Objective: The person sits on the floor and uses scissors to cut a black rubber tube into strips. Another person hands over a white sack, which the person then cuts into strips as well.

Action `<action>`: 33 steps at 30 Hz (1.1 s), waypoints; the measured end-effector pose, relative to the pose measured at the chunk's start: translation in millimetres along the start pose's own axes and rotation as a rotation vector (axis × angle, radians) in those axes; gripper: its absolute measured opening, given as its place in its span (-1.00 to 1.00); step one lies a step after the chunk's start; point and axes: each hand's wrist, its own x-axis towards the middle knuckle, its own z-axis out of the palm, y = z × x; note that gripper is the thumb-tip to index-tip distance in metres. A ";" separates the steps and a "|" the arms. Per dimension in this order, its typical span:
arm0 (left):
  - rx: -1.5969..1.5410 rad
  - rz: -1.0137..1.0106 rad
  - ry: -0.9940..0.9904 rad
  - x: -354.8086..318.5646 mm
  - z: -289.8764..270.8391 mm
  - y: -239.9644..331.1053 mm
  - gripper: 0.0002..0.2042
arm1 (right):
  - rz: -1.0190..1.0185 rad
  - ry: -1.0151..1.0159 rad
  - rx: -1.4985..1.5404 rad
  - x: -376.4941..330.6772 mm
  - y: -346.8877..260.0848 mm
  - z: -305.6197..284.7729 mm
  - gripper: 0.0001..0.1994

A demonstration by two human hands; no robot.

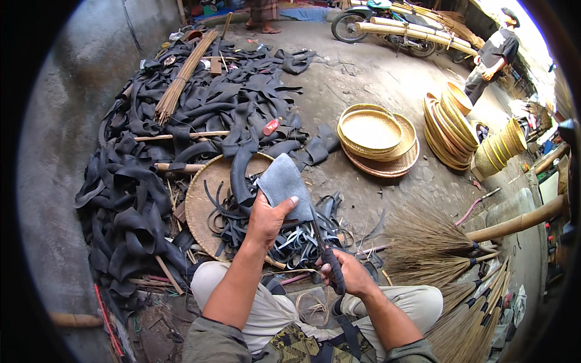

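My left hand (266, 221) grips a flat grey-and-black rubber piece (283, 181), its thumb pressed on the face. Black-handled scissors (332, 269) are in my closed right hand (354, 277), their blades pointing up along the rubber's right edge. Whether the blades are parted I cannot tell. Under both hands lies a round woven tray (200, 209) with a tangle of thin rubber strips (233, 225) on it. A curved black rubber length (241, 178) rests over the tray's far side, left of the held piece.
Black rubber scraps (136, 187) heap along the left wall, with a stick bundle (184, 78) on top. Woven trays (378, 136) and stacked baskets (451, 130) stand ahead right. Brooms (423, 242) lie by my right knee. Farther back are a motorcycle (399, 30) and a person (496, 51).
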 end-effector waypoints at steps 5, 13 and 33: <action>-0.021 -0.035 -0.017 -2.0 1.1 -7.6 -0.48 | -0.008 -0.020 0.111 2.2 -0.3 -2.1 -0.69; -0.122 -0.098 -0.094 -3.1 0.7 -6.5 -0.52 | -0.003 -0.019 0.111 -3.7 -7.5 -3.9 -0.73; 0.069 -0.270 -0.256 -15.8 13.1 -20.7 -0.54 | -0.064 0.231 -0.155 3.7 -15.7 2.8 -0.74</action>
